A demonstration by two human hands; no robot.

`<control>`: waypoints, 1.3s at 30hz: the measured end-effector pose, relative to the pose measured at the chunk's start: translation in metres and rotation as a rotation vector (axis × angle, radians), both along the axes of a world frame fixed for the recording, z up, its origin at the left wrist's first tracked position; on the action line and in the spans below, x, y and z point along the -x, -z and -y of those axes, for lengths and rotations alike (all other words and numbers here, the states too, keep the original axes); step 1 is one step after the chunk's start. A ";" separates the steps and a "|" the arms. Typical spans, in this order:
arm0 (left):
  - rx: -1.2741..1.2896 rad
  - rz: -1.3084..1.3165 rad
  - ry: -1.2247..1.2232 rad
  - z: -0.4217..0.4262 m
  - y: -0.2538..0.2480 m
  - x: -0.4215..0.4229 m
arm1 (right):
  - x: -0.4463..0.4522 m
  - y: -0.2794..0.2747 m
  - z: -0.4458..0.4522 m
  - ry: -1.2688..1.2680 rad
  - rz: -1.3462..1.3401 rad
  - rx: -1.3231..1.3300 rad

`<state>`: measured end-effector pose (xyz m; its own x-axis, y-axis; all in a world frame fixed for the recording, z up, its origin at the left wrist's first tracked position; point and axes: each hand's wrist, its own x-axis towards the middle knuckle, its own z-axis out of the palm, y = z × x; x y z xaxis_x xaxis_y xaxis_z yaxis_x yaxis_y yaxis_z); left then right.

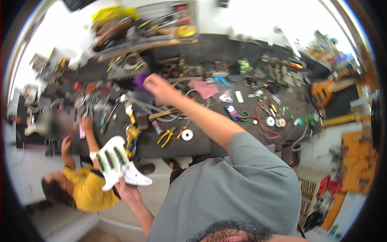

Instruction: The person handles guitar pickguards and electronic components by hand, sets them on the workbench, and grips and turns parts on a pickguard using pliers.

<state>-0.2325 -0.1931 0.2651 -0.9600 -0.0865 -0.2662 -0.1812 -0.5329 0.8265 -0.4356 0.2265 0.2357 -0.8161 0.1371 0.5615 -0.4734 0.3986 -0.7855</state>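
Note:
My left hand (pixel 128 192) grips a white electric guitar pickguard (pixel 135 174) by its lower edge, off the front of the bench. Three pickups with green and dark parts sit in it, with thin wires near its lower part. My right hand (pixel 161 89) stretches far over the bench, its fingers closed round a purple-handled brush (pixel 141 80). Dark bristles seem to point left from it, though motion blurs them.
A person in a yellow shirt (pixel 90 191) works at the bench's left end. On the dark bench (pixel 193 146) lie yellow pliers (pixel 166 137), a solder spool (pixel 187 134), a blue multimeter (pixel 231 112) and red leads (pixel 264 128). A tool rack (pixel 149 42) stands behind.

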 end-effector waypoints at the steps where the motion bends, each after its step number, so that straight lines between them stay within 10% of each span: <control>1: -0.025 -0.008 0.021 -0.002 0.001 0.000 | -0.002 -0.009 0.002 -0.046 0.102 0.121; 3: -0.028 -0.045 0.084 0.004 0.018 0.003 | 0.004 0.037 0.000 0.013 0.716 -0.203; 12: -0.017 0.071 0.277 -0.036 0.039 0.019 | -0.115 0.085 0.001 -0.483 0.809 -0.481; 23: -0.045 0.131 0.637 -0.133 0.141 0.089 | -0.379 0.081 -0.036 -0.110 1.005 0.102; 24: -0.053 0.113 0.664 -0.155 0.127 0.078 | -0.416 0.057 -0.037 0.007 1.026 0.494; 33: 0.037 0.273 0.552 -0.169 0.222 0.066 | -0.585 0.089 -0.037 0.593 1.361 0.625; 39: 0.071 0.286 0.444 -0.171 0.251 0.048 | -0.566 0.135 -0.117 0.406 1.121 0.362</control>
<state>-0.2807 -0.0223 0.0143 -0.7981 0.2846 -0.5311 -0.6002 -0.2983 0.7422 0.1301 0.3438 0.1011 -0.6832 0.4923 -0.5393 0.6349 0.0356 -0.7718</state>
